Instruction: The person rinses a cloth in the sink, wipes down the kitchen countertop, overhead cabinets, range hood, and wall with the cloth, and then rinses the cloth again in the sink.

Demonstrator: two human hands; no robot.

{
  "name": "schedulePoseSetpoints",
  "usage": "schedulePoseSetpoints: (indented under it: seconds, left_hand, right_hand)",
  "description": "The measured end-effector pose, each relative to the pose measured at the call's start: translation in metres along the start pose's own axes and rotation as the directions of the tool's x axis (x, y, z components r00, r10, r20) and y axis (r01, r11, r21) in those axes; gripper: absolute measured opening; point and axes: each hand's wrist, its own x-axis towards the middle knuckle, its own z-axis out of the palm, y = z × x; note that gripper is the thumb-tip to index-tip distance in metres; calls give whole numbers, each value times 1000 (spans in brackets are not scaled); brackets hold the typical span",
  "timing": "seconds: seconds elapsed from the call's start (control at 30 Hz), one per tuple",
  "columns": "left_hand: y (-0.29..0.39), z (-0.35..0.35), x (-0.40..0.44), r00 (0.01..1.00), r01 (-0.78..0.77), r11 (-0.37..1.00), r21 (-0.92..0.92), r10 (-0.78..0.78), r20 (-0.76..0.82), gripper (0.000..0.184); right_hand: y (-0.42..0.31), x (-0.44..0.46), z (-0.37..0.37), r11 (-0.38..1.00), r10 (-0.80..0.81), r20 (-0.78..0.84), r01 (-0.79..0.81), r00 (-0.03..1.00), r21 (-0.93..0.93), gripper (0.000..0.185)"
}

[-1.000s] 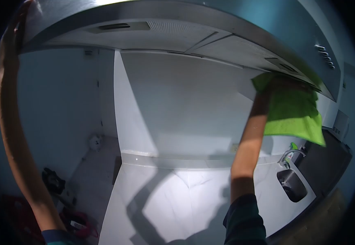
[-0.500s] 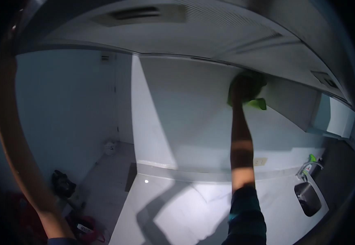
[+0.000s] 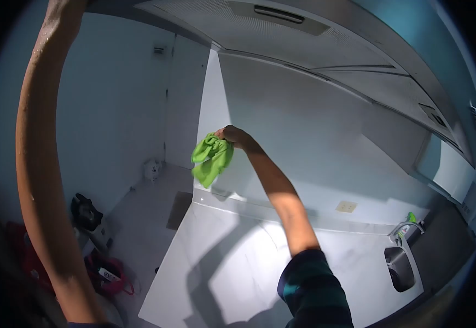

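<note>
A bright green cloth (image 3: 212, 161) hangs bunched from my right hand (image 3: 231, 135), whose fingers are closed on its upper edge. The hand is in front of the pale back wall, near its lit left end and above the white countertop (image 3: 238, 273). My left hand (image 3: 65, 13) is raised at the top left, cut off by the frame's edge. Its fingers are hidden, so what it holds or touches does not show. Wet drops glisten on the left forearm.
Overhead spans a range hood (image 3: 353, 63). A small sink (image 3: 400, 269) with a faucet (image 3: 398, 235) is at the counter's right end, beside a green-topped bottle (image 3: 411, 217). A wall outlet (image 3: 346, 206) sits above the counter. A pink bag (image 3: 115, 279) lies on the floor at left.
My right hand has swung left and down with the green cloth, away from the wall just under the hood. The view has shifted, and more of my left arm shows.
</note>
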Motion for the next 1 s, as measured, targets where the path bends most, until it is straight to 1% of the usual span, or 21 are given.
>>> schedulePoseSetpoints:
  seconds: [0.1,0.13,0.17,0.2,0.23,0.27,0.3,0.33,0.37,0.43,0.53,0.63,0.67,0.7,0.73,0.77,0.8,0.83,0.87,0.97,1.0]
  left_hand:
    - [4,0,1,1000,30,1000,-2,-30,4,19]
    - [1,-1,4,999,38,999,-1,-38,15,20]
    - [-4,-1,8,998,49,999,-2,-49,27,20]
    - [-4,-1,10,998,57,998,-12,-57,40,21]
    - [-7,-4,18,995,62,998,11,-63,75,21]
    - [-13,-2,17,995,96,995,-7,-96,31,21]
    - [-15,0,14,992,125,992,-21,-125,-12,21]
    - [-17,2,11,987,152,988,-37,-153,-56,21]
    - [-19,3,9,991,126,992,-32,-127,-48,21]
    - [-19,3,7,995,91,996,-25,-92,-33,21]
    - [-20,6,6,999,39,999,-8,-39,-21,21]
    - [-17,8,3,1000,-1,1000,7,1,-22,21]
    - [-17,9,2,1000,-8,1000,9,8,-24,21]
    - [-17,11,1,1000,-11,1000,13,12,-26,22]
    - [-17,10,0,999,-12,1000,15,12,-30,22]
    - [-18,9,-1,999,-11,1000,16,12,-33,22]
    - [-19,9,-1,999,-12,1000,19,12,-40,22]
    - [-20,9,-2,999,-8,1000,18,9,-38,22]
    - [-21,10,-2,999,-7,1000,16,7,-36,22]
    - [-21,11,-2,1000,-6,1000,11,6,-28,23]
    - [-21,10,-3,1000,-7,1000,12,8,-23,23]
  right_hand:
    - [-25,-56,-6,993,37,-288,-68,957,-101,22]
    - [-31,-76,-22,950,-128,-293,33,948,-310,21]
    - [-19,-75,-64,584,-504,-149,208,851,-785,20]
    - [-25,-93,-93,835,-521,-381,362,764,-415,21]
    - [-30,-97,-164,375,-835,-248,178,491,-910,22]
    - [-19,-129,-225,311,-831,-371,-208,415,-927,25]
    - [-40,-189,-228,237,-839,-458,-560,294,-794,28]
    - [-10,-208,-293,157,-978,-17,-679,-208,-717,39]
    - [-41,-245,-233,821,-561,-668,-434,-489,-371,50]
    - [-14,-273,-238,639,-769,-437,-568,-466,-518,59]
    - [62,-245,-265,348,-891,-429,-831,-149,-434,63]
    - [69,-200,-263,582,-649,-557,-809,-518,75,64]
    - [62,-188,-268,637,-648,-442,-760,-620,132,64]
    - [52,-177,-269,618,-701,-344,-773,-624,142,63]
    - [17,-174,-236,637,-596,-597,-769,-537,56,60]
    - [19,-148,-238,606,-777,-398,-749,-487,-267,58]
    - [14,-121,-231,495,-855,-303,-484,-422,-722,62]
    - [2,-92,-206,526,-848,-437,-582,-300,-620,67]
    - [-15,-71,-175,492,-863,-449,-582,-231,-647,69]
    - [-37,-22,-117,425,-887,-461,-473,-45,-772,70]
    - [-38,-14,-95,392,-898,-440,-421,20,-818,59]
